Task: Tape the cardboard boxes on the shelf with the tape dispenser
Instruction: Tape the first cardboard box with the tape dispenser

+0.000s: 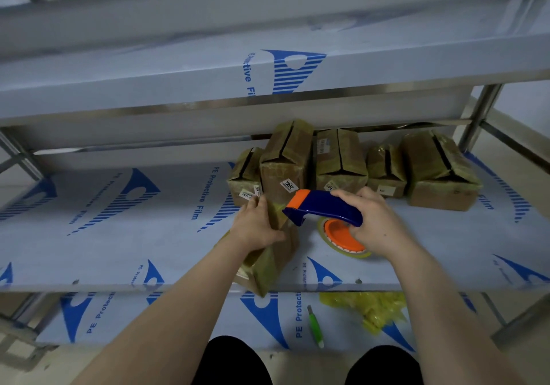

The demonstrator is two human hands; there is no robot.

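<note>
Nearest me are two knees in black [232, 361], and just past them the lower shelf [178, 316]. One green utility knife [315, 325] lies on it beside a heap of crumpled yellow tape scraps [369, 310].

Every shelf wears blue film printed "PE Protective Film" – I can read it on the upper shelf [148, 87], on the middle shelf [119, 236] and on the lower one.

I count six cardboard boxes, all on the middle shelf. Five stand in a row at the back and are wrapped in yellowish tape. The tall box [285, 164] has a white label reading "7202". The small box [245, 170] to its left carries labels too small to read.

The sixth, the near box [268, 265], sits at the shelf's front edge. My left hand [256, 230] grips its upper end, fingers curled over the far side.

My right hand [375, 224] is wrapped round the handle of the one tape dispenser [324, 207] – blue with an orange cap and an orange-hubbed tape roll [342, 236]. Its front end is against the near box, just beside my left hand.
</note>
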